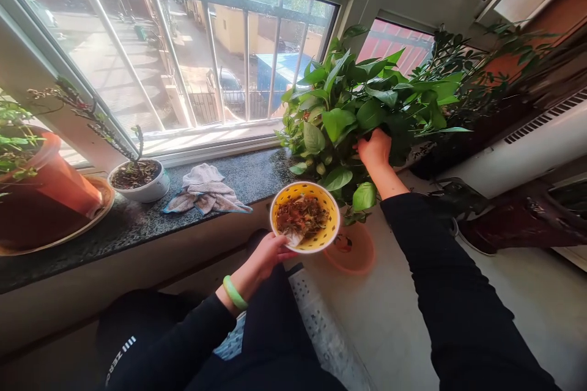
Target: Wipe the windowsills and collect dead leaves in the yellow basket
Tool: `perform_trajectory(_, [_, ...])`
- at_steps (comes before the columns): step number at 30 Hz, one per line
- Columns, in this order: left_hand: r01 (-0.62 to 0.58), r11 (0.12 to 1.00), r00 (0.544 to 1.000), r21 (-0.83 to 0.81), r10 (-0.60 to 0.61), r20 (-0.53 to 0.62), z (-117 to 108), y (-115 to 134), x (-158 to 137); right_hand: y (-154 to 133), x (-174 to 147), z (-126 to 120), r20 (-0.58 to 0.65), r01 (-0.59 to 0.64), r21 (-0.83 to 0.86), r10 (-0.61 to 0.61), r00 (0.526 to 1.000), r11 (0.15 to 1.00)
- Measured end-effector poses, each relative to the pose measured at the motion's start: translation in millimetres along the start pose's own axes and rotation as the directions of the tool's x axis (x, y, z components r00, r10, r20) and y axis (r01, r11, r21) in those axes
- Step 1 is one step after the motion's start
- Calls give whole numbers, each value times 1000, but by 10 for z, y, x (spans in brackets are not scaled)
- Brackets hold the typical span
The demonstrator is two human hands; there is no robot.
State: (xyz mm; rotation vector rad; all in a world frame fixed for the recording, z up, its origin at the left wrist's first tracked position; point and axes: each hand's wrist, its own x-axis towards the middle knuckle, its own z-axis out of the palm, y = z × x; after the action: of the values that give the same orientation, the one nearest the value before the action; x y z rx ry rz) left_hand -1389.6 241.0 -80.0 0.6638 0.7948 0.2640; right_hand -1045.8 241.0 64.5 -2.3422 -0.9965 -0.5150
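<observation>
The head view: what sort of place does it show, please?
Probably a room in a home: the barred window looks down on a car outside, a white pot stands on the stone sill, and a leafy plant is beside the window.

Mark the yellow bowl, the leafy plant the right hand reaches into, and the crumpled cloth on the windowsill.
Yellow bowl [306, 188]: head view, on its inner wall near the top rim.
Leafy plant [369, 113]: head view, on a broad leaf near its middle.
Crumpled cloth [205, 190]: head view, on its middle folds.
</observation>
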Motion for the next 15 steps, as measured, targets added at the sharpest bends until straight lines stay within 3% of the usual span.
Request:
perform_trajectory(7, [10,1000,999,14,-9,-32,1,-12,0,-65,62,118,29,57,-151,-53,998,987])
perform_trajectory(15, [-2,1000,1000,5,2,-28,-12,-24,31,-154,187,68,143,122,-386,-72,987,914])
